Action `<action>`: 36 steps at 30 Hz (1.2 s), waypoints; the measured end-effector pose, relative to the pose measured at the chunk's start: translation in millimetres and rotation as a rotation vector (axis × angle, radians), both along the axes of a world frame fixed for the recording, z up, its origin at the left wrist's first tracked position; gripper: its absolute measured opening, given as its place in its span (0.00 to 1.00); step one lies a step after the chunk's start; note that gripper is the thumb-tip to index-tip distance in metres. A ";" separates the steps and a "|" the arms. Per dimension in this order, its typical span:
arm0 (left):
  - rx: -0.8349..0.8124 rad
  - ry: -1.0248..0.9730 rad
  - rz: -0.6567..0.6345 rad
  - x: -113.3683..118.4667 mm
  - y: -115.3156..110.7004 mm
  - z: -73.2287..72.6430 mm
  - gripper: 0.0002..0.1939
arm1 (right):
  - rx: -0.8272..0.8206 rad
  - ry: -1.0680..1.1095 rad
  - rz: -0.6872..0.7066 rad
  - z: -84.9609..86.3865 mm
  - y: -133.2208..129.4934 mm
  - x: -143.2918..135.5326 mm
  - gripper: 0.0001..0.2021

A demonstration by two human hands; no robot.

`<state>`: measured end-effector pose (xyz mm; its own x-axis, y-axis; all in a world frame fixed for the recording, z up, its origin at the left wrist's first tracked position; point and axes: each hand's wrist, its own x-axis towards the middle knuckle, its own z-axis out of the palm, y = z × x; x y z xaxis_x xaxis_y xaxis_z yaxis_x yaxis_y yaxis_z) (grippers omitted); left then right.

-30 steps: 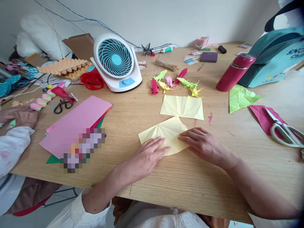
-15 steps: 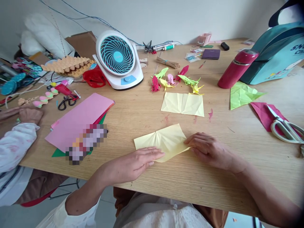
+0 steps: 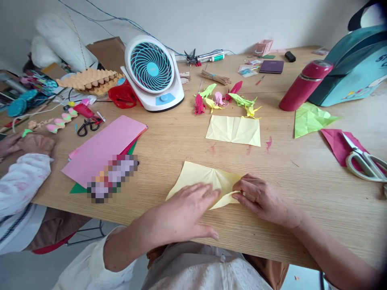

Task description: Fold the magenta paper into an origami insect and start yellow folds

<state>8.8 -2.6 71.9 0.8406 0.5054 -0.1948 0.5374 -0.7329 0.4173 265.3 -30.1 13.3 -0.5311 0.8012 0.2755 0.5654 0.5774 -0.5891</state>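
A sheet of pale yellow paper [image 3: 193,175] with creases fanning from one point lies on the table in front of me. My right hand [image 3: 263,199] pinches its right edge, where the near corner curls up and over. Spread over the near left part of the sheet is my left hand [image 3: 187,213], fingers apart and slightly blurred, thumb stretched out; whether it presses the paper I cannot tell. Farther back lies a second creased yellow paper [image 3: 232,129], flat. Several folded paper figures [image 3: 226,98] in green, pink, red and yellow sit behind it.
A pink paper stack [image 3: 105,145] and a white fan [image 3: 154,74] stand left. To the right are a red thermos [image 3: 305,85], a teal bag [image 3: 350,72], a green paper [image 3: 314,121] and scissors [image 3: 364,161]. A co-worker's hand [image 3: 36,143] rests at the far left.
The yellow sheet has turned, its left part swinging nearer me and its crease point shifting right. My left hand has lifted or slid with fingers spreading; my right hand keeps its pinch.
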 end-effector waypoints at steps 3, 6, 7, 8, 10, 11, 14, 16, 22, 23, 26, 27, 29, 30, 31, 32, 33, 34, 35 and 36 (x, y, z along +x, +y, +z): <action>-0.006 -0.093 0.027 19.0 -9.4 -13.8 0.16 | -0.004 0.023 0.000 0.3 -1.9 -1.5 0.05; -0.030 -0.172 0.115 25.8 -13.1 -27.2 0.10 | -0.066 0.026 0.040 0.4 -1.4 2.6 0.06; -0.038 -0.193 0.147 25.6 -13.5 -30.3 0.10 | -0.086 0.022 0.059 0.1 -0.9 5.0 0.08; -0.043 -0.208 0.181 24.6 -13.7 -32.6 0.11 | -0.098 0.015 0.075 -0.5 -0.3 7.7 0.10; -0.050 -0.224 0.256 21.6 -13.6 -35.1 0.11 | -0.101 -0.009 0.082 -2.2 0.7 13.1 0.12; -0.053 -0.228 0.295 20.2 -13.2 -35.7 0.12 | -0.095 -0.024 0.069 -3.3 1.0 15.3 0.12; -0.053 -0.235 0.408 17.5 -10.8 -36.8 0.14 | -0.087 -0.054 -0.021 -6.4 1.9 18.6 0.08; -0.064 -0.233 0.467 17.6 -8.4 -37.1 0.16 | -0.100 -0.055 -0.105 -8.0 3.0 17.5 0.05; -0.121 -0.211 0.527 23.6 1.0 -35.2 0.12 | -0.124 -0.053 -0.221 -12.3 7.5 8.0 0.02; -0.101 -0.215 0.533 24.7 2.9 -35.7 0.12 | -0.124 -0.051 -0.225 -13.0 7.8 6.9 0.02; -0.014 -0.201 0.557 26.5 8.7 -39.9 0.12 | -0.136 -0.042 -0.250 -14.8 7.7 4.6 0.03; 0.007 -0.189 0.562 26.7 10.2 -41.7 0.12 | -0.142 -0.037 -0.264 -15.3 7.5 4.1 0.03; 0.036 -0.157 0.563 26.5 12.3 -44.8 0.12 | -0.144 -0.022 -0.299 -16.3 7.0 3.4 0.04; 0.047 -0.137 0.559 26.3 12.8 -45.7 0.11 | -0.138 -0.016 -0.317 -16.7 6.9 3.3 0.04; 0.058 -0.116 0.554 26.1 13.2 -46.2 0.11 | -0.130 -0.014 -0.333 -17.2 6.9 3.5 0.05; 0.066 -0.095 0.550 25.9 13.5 -46.3 0.11 | -0.121 -0.014 -0.343 -17.5 7.0 4.0 0.05; 0.072 -0.078 0.547 25.7 13.8 -46.1 0.11 | -0.113 -0.015 -0.351 -17.8 7.3 4.9 0.05; 0.077 -0.065 0.545 25.7 14.2 -45.7 0.11 | -0.108 -0.014 -0.356 -18.0 7.7 6.1 0.05; 0.080 -0.055 0.543 25.6 14.6 -45.4 0.11 | -0.107 -0.012 -0.360 -18.1 8.1 7.7 0.04; 0.085 -0.045 0.537 25.6 15.0 -45.1 0.11 | -0.110 -0.008 -0.366 -18.1 8.6 9.5 0.04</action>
